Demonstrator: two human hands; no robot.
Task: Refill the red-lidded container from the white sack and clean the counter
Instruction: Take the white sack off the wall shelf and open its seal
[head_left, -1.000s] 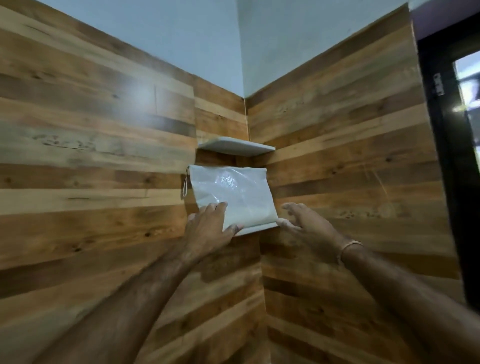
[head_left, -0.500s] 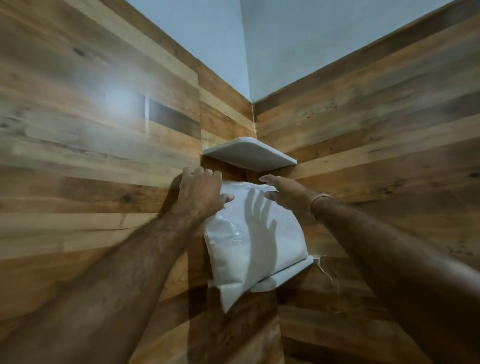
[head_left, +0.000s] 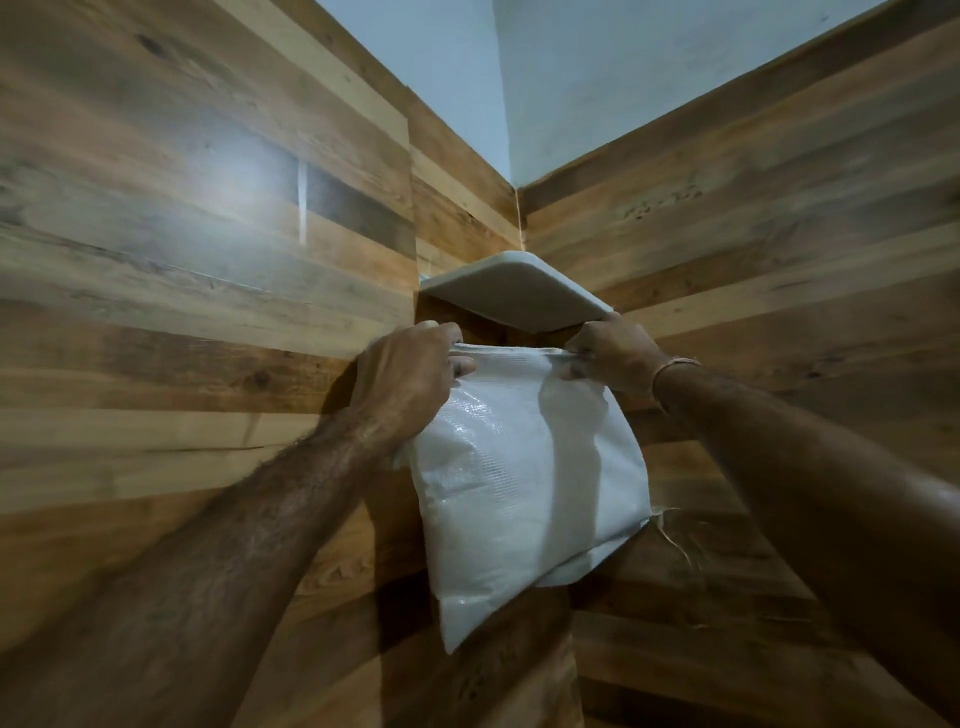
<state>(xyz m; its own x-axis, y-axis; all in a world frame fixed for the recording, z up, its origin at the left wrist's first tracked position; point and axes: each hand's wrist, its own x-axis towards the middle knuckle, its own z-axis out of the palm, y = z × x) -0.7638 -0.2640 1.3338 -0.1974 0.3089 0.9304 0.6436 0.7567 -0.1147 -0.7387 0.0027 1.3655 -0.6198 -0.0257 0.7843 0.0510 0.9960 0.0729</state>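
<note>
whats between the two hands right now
In the head view, only the top edge of the white sack runs between the left hand and the right hand, just below the upper corner shelf.

White corner shelf set high where two wood-panelled walls meet, underside showing, second white shelf lower in the same corner, mostly hidden behind the white sack, sack's bottom corner drooping past its front edge
</note>
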